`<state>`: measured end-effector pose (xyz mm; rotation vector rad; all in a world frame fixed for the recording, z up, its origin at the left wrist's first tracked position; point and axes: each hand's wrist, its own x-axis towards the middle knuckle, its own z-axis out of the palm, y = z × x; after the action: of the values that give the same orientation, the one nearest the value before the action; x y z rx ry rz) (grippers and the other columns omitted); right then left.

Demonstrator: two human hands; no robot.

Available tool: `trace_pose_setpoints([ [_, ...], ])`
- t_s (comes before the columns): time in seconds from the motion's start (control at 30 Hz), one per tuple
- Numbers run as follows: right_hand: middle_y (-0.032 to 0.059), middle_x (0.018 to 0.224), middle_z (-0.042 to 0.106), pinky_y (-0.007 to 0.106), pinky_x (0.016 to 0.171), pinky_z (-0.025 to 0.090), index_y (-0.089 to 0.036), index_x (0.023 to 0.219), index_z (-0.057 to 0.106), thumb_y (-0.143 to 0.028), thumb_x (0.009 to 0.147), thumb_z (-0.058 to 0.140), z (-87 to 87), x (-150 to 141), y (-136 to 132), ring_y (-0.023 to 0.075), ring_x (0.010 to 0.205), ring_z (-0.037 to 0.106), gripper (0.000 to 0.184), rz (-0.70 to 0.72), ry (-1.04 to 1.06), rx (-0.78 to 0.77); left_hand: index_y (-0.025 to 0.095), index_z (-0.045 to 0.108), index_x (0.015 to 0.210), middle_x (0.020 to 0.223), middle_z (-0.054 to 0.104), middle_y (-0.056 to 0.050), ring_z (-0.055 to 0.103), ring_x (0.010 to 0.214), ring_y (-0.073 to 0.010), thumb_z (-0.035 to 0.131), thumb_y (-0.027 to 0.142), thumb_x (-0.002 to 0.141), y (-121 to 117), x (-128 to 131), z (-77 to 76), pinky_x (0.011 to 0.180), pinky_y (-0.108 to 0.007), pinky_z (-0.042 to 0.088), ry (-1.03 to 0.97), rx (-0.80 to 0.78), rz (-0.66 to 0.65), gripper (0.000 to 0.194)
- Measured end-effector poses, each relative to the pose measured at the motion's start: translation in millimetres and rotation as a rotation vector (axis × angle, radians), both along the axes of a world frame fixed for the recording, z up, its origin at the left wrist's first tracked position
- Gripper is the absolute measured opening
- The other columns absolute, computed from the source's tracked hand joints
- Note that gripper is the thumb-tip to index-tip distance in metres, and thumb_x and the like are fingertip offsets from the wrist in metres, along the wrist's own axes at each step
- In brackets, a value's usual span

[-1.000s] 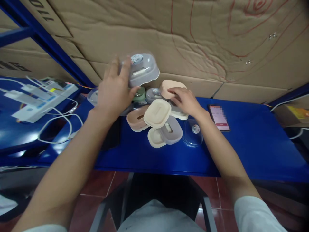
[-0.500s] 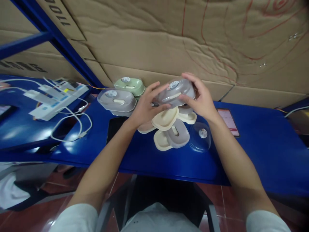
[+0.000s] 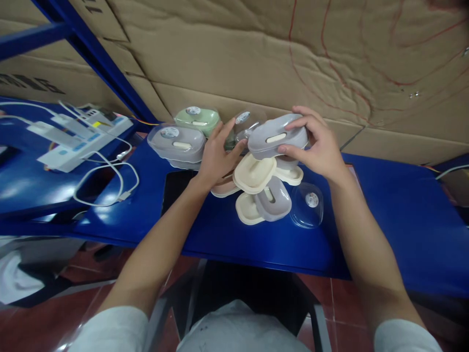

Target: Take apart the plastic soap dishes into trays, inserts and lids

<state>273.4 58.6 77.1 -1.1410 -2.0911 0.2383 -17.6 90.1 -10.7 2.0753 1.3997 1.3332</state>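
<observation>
Gripping the grey box [image 3: 263, 138] with our right hand [image 3: 324, 149], we should steady it gently. Whether our left hand [image 3: 216, 159], fingers parted, grips the adjacent clear cover [image 3: 253, 119], we cannot tell.

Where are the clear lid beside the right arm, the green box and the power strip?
Clear lid [image 3: 307, 214], head view, surface below sticker.
Green box [image 3: 196, 118], head view, top beside its handle.
Power strip [image 3: 88, 146], head view, middle of its body.

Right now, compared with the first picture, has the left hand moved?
Yes: the left hand has moved rightward, farther from the white power strip.
</observation>
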Motion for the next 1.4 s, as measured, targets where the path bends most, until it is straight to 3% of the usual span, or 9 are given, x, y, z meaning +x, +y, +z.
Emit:
trace_pose_setpoints([
  [0.17,0.0116,0.154,0.062,0.067,0.122,0.048,-0.03,0.117,0.077,-0.069,0.082,0.086,5.3,8,-1,0.0452,0.153,0.052,0.053,0.015,0.023,0.029,0.022,0.058,0.158,0.176,0.039,-0.015,0.031,0.165,-0.0454,0.065,0.079,0.1,-3,1,-6.3,0.135,-0.069,0.026,0.075,0.042,0.027,0.082],
  [0.27,0.0117,0.155,0.061,0.07,0.122,0.047,-0.031,0.12,0.077,-0.068,0.083,0.085,4.7,9,0,0.0463,0.155,0.049,0.053,-0.005,0.023,0.042,0.02,0.059,0.157,0.174,0.04,-0.016,0.035,0.162,-0.0461,0.068,0.076,0.1,-8,4,2.9,0.134,-0.07,0.028,0.116,0.057,0.0,0.081],
  [0.37,0.0103,0.158,0.058,0.07,0.125,0.045,-0.033,0.123,0.075,-0.068,0.084,0.084,1.6,3,-1,0.0454,0.157,0.047,0.053,-0.013,0.008,0.038,0.026,0.053,0.161,0.174,0.041,-0.007,0.038,0.162,-0.0379,0.067,0.07,0.102,-19,10,19.5,0.135,-0.063,0.031,0.134,0.112,-0.118,0.075],
  [0.47,0.0081,0.163,0.055,0.069,0.129,0.042,-0.035,0.129,0.073,-0.067,0.086,0.082,-0.9,-8,-6,0.0435,0.159,0.045,0.054,0.006,-0.011,0.042,0.031,0.058,0.157,0.169,0.05,-0.001,0.047,0.157,-0.0323,0.067,0.064,0.104,-31,17,30.3,0.135,-0.057,0.036,0.168,0.171,-0.252,0.063],
  [0.63,0.006,0.17,0.049,0.064,0.137,0.035,-0.038,0.14,0.069,-0.066,0.09,0.079,-0.1,-21,-14,0.0417,0.165,0.037,0.058,0.07,-0.029,0.081,0.024,0.071,0.144,0.148,0.07,-0.009,0.064,0.139,-0.0312,0.057,0.056,0.115,-36,27,23.8,0.123,-0.052,0.048,0.133,0.3,-0.347,0.045],
  [0.9,-0.005,0.178,0.04,0.064,0.142,0.027,-0.049,0.168,0.04,-0.067,0.09,0.079,-11.6,-11,-1,0.0371,0.172,0.024,0.09,0.135,-0.095,0.127,0.023,0.073,0.127,0.132,0.077,-0.005,0.071,0.124,-0.0258,0.055,0.064,0.115,-28,22,26.6,0.114,-0.048,0.054,0.051,0.255,-0.418,0.046],
  [1.03,-0.0073,0.183,0.032,0.06,0.142,0.028,-0.049,0.167,0.042,-0.066,0.093,0.076,-9.6,-7,-1,0.037,0.171,0.028,0.083,0.182,-0.081,0.159,0.02,0.069,0.127,0.131,0.077,-0.007,0.07,0.12,-0.0253,0.049,0.064,0.117,-23,20,21.7,0.11,-0.049,0.056,0.062,0.207,-0.354,0.049],
  [1.2,0.0013,0.171,0.053,0.064,0.137,0.036,-0.039,0.164,0.051,-0.066,0.088,0.082,-2.2,5,2,0.0412,0.163,0.044,0.086,0.157,-0.031,0.119,0.02,0.067,0.131,0.131,0.075,-0.007,0.07,0.117,-0.0229,0.049,0.057,0.119,-19,24,14.1,0.105,-0.045,0.06,0.002,0.25,-0.267,0.043],
  [1.4,0.0032,0.161,0.062,0.06,0.124,0.054,-0.038,0.156,0.057,-0.067,0.089,0.08,-19.3,12,18,0.0357,0.151,0.059,0.077,0.192,0.148,-0.004,0.021,0.069,0.124,0.126,0.075,-0.01,0.071,0.116,-0.0259,0.05,0.052,0.117,-22,30,11.3,0.1,-0.044,0.061,-0.034,0.307,-0.138,0.038],
])
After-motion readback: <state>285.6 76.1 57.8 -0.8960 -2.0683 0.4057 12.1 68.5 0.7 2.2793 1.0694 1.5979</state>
